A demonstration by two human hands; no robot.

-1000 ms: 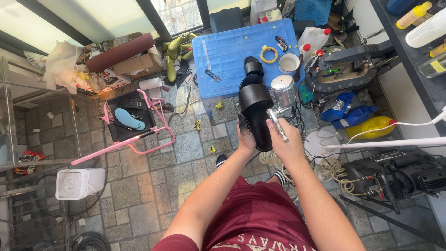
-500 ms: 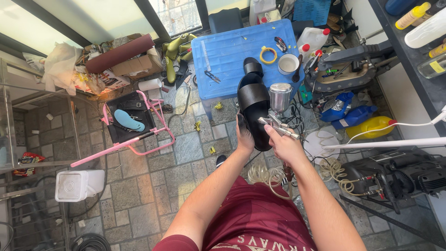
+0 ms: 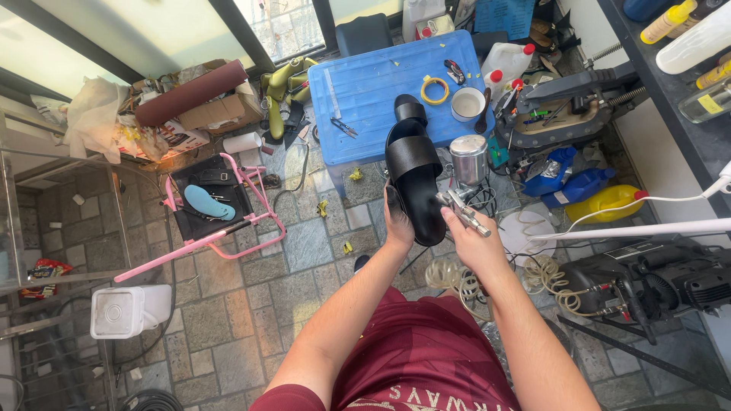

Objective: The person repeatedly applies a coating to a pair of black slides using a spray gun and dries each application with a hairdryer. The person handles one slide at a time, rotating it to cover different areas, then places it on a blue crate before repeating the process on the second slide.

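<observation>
Sandal [image 3: 415, 171] gripped by left hand [image 3: 397, 224]; right hand [image 3: 474, 237] grasps spray gun [image 3: 463, 207]; stone-tile floor [image 3: 228, 327], blue table [image 3: 381, 84] beyond.

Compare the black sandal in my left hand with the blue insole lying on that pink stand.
The black sandal has two wide straps across its top; the blue insole is a flat, bare piece. The sandal is black and looks larger in this view; the insole is light blue. The sandal is held up in the left hand; the insole rests on the pink stand. Both have a foot-shaped outline.
</observation>
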